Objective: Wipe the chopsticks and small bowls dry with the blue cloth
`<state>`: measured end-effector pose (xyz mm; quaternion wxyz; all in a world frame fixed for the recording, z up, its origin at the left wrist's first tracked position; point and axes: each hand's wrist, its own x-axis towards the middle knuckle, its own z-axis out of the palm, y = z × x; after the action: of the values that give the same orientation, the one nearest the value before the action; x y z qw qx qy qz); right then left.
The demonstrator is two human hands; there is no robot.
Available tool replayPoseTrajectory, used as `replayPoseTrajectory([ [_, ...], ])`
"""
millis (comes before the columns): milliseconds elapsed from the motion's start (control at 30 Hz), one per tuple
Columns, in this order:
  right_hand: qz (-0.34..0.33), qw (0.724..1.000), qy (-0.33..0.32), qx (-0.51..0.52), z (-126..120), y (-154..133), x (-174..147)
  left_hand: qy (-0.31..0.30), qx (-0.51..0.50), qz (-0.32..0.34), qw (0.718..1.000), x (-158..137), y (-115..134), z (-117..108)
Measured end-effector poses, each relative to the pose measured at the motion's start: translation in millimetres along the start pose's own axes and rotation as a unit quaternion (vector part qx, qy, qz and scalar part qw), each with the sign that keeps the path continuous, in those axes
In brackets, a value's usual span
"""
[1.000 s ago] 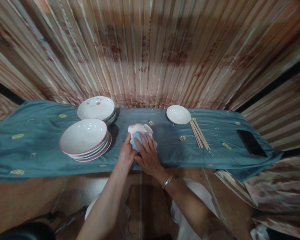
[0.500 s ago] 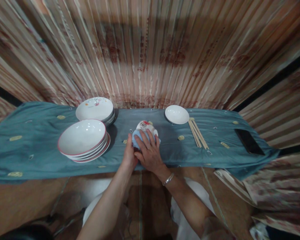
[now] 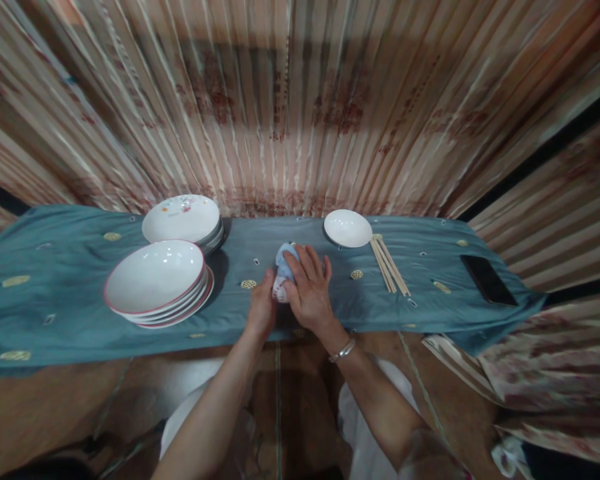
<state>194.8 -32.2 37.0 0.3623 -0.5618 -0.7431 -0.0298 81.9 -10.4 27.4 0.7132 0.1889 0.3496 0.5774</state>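
Observation:
My left hand [image 3: 263, 310] is at the front middle of the cloth-covered table, thumb up, its fingers mostly hidden. It grips a small white piece with red print [image 3: 280, 292], whose kind I cannot make out. My right hand [image 3: 310, 287] presses a light blue cloth [image 3: 285, 257] against the piece from above, fingers bent over it. Most of the piece lies behind the cloth and my fingers. A silver bracelet [image 3: 343, 351] circles my right wrist.
To the left stand stacked red-rimmed bowls [image 3: 155, 280] and, behind them, stacked floral dishes [image 3: 183, 220]. A white bowl [image 3: 349, 228], chopsticks [image 3: 390, 265] and a black phone [image 3: 489, 280] lie to the right on the teal tablecloth [image 3: 80, 333]. Striped curtains [image 3: 260, 120] hang behind.
My right hand has turned over the piece, and the cloth has shifted with it. The floral top of the piece is covered now, while its lower white part shows. The view has shifted slightly right.

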Motion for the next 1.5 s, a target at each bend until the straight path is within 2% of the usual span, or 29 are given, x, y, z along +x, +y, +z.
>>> replayPoseTrajectory([
  [133, 0.065, 0.996, 0.019, 0.065, 0, 11, 5, 0.01, 0.045, 0.032, 0.998, -3, 0, 5],
  [267, 0.146, 0.968, 0.059, 0.193, 3, 26, 11, 0.013, 0.059, 0.028, 0.998, -4, -1, 5],
  [433, 0.208, 0.904, 0.086, 0.363, 11, 42, 19, 0.014, 0.058, 0.028, 0.998, -3, 1, 3],
  [600, 0.317, 0.821, 0.082, 0.468, 26, 57, 23, 0.017, 0.033, 0.019, 0.999, -6, 4, 6],
  [733, 0.393, 0.754, 0.097, 0.517, 40, 67, 22, 0.03, 0.022, 0.032, 0.999, -7, 5, 8],
  [833, 0.423, 0.724, 0.107, 0.535, 51, 72, 20, 0.038, 0.011, 0.034, 0.999, -6, 4, 8],
  [900, 0.422, 0.715, 0.099, 0.548, 57, 75, 18, 0.044, -0.003, 0.032, 0.999, -5, 6, 8],
  [1033, 0.398, 0.716, 0.067, 0.569, 63, 76, 14, 0.057, -0.034, 0.016, 0.998, -3, 10, 7],
  [1200, 0.427, 0.705, 0.06, 0.563, 63, 72, 14, 0.06, -0.066, -0.012, 0.996, -3, 15, 7],
  [1500, 0.43, 0.732, 0.072, 0.524, 66, 58, 6, 0.093, -0.1, -0.086, 0.987, 5, 20, 0],
])
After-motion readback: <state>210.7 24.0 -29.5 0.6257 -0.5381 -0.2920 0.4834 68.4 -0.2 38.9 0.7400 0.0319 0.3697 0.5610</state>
